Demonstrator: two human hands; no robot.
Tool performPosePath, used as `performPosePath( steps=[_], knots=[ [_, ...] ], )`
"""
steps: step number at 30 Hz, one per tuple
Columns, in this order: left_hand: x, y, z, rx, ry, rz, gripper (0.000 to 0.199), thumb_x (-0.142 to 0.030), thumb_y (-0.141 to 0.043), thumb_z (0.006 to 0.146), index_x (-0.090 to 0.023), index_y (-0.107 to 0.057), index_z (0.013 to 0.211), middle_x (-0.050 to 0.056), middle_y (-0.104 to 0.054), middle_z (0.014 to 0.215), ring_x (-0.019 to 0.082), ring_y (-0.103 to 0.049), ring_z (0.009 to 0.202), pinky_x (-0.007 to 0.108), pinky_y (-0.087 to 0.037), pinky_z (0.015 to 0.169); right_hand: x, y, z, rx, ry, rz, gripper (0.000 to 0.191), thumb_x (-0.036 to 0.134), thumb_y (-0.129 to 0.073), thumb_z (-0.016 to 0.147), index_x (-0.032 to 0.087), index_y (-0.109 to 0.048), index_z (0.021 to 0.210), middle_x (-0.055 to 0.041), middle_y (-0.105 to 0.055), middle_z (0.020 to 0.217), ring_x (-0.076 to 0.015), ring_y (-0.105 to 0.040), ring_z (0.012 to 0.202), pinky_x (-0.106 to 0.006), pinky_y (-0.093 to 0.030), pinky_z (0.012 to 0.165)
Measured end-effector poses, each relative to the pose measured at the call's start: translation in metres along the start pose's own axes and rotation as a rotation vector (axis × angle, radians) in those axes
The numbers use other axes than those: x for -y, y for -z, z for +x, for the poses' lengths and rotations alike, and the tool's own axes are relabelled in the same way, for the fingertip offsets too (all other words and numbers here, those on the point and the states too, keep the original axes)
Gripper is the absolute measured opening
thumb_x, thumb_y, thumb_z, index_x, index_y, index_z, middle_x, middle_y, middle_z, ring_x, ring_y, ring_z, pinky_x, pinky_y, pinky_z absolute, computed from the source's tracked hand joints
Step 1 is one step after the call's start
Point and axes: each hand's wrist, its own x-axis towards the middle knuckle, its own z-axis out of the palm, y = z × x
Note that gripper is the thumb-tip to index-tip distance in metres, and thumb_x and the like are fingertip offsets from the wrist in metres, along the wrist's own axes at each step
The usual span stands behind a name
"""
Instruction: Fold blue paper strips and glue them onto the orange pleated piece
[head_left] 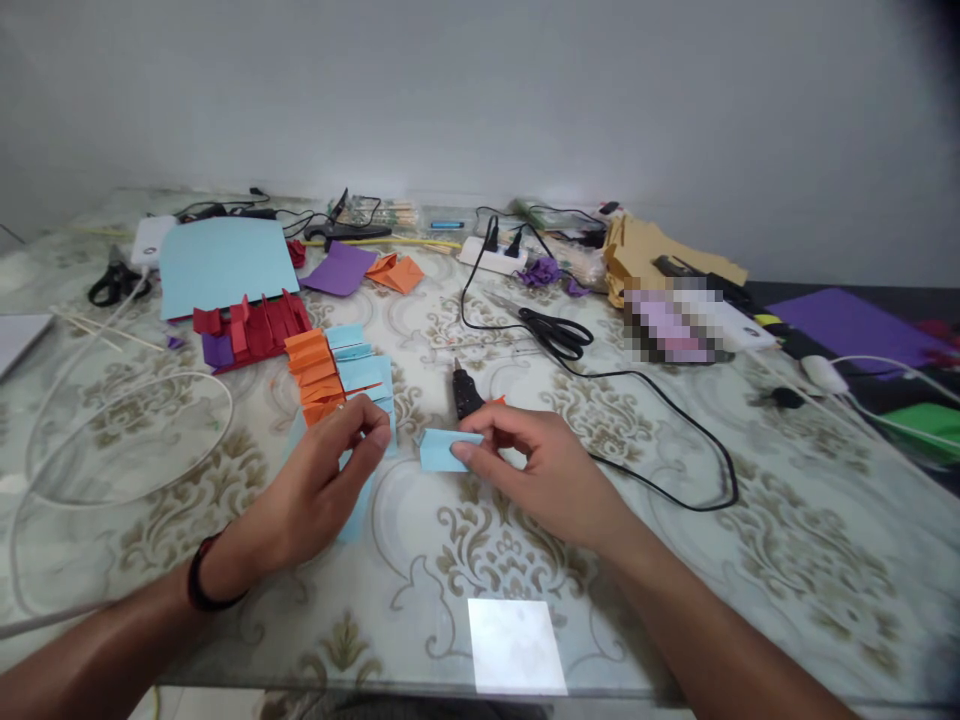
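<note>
My right hand (536, 465) pinches a small folded light blue paper (442, 452) between thumb and fingers, over the middle of the table. Just behind it lies a black glue gun (465, 392), its nozzle pointing away. To the left, my left hand (341, 470) has thumb and index finger drawn together over light blue paper; whatever lies between the fingertips is too small to make out. Beyond that hand are pleated orange paper pieces (311, 370) and pleated light blue pieces (364, 372). Pleated red paper (255, 328) sits farther left.
Black-handled scissors (559, 333) lie behind the glue gun, and its cord loops to the right. A white power strip (493, 255) stands near the wall. Light blue sheets (227, 265) are at the back left; a purple sheet (859, 325) is at the right. White cables run along both sides.
</note>
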Motion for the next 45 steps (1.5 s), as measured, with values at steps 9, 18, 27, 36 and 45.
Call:
performPosePath(
  steps=[9,18,27,36,45],
  knots=[
    [-0.001,0.0,-0.001,0.033,0.017,0.003,0.023,-0.041,-0.048,0.106,-0.021,-0.06,0.105,-0.002,-0.062,0.084,0.013,-0.055,0.072,0.025,-0.043,0.061,-0.003,-0.006,-0.003,0.026,0.121,-0.09,0.011,0.027,-0.068,0.094,0.019,-0.07,0.088,0.004,-0.057,0.065,-0.0104,-0.052,0.058,-0.021,-0.038,0.054],
    [0.012,-0.007,0.0,0.11,0.119,-0.119,0.008,-0.031,-0.074,0.091,-0.026,-0.078,0.096,-0.002,-0.075,0.087,0.011,-0.065,0.079,0.02,-0.05,0.07,-0.012,-0.015,-0.005,0.051,0.351,-0.17,0.008,0.019,-0.07,0.095,0.014,-0.071,0.089,0.0032,-0.057,0.067,-0.0087,-0.051,0.057,-0.02,-0.038,0.055],
    [0.001,-0.009,0.002,0.056,0.204,-0.553,0.003,-0.018,-0.077,0.085,-0.019,-0.077,0.088,-0.001,-0.077,0.075,0.01,-0.074,0.069,0.017,-0.059,0.068,-0.004,-0.013,-0.006,-0.007,0.407,-0.122,0.007,0.018,-0.075,0.092,0.011,-0.073,0.095,0.0048,-0.051,0.065,-0.0089,-0.049,0.057,-0.021,-0.037,0.053],
    [0.006,-0.01,-0.002,0.119,0.146,-0.43,0.004,-0.021,-0.076,0.089,-0.02,-0.077,0.093,-0.001,-0.078,0.079,0.011,-0.074,0.073,0.018,-0.058,0.07,-0.007,-0.02,-0.007,-0.024,0.467,-0.128,0.002,0.012,-0.07,0.091,0.012,-0.072,0.09,0.0053,-0.048,0.064,-0.0083,-0.047,0.055,-0.022,-0.037,0.054],
    [0.002,-0.008,-0.002,0.027,0.147,-0.485,0.002,-0.019,-0.076,0.088,-0.019,-0.077,0.087,-0.001,-0.08,0.074,0.013,-0.077,0.069,0.02,-0.061,0.069,-0.005,-0.018,-0.008,-0.057,0.433,-0.072,0.005,0.017,-0.07,0.094,0.017,-0.072,0.098,0.0005,-0.063,0.074,-0.0105,-0.056,0.061,-0.022,-0.045,0.057]
  ],
)
